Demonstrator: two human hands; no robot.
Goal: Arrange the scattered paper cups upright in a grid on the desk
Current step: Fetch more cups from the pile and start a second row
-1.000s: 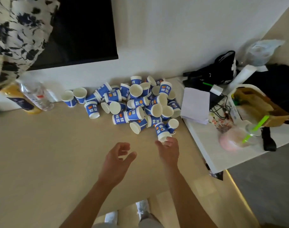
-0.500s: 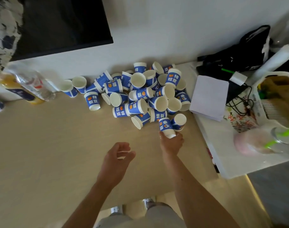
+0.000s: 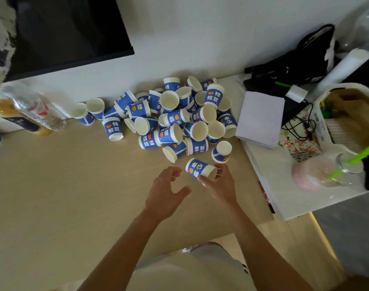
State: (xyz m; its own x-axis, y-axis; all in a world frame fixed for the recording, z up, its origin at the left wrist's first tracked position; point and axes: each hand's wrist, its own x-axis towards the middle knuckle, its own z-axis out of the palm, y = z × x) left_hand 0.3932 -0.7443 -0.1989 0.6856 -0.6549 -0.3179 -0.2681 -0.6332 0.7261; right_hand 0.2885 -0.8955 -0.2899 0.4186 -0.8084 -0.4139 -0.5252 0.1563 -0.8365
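My right hand curls its fingers round a tilted cup; my left hand hovers beside it, fingers loose, empty.

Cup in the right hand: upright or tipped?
Tipped. The held cup lies sideways in the right hand, its open mouth toward the fingers and its base pointing left.

Blue-and-white paper cups heaped on desk by wall, mostly tipped over; one cup tilted sideways, gripped in right hand.
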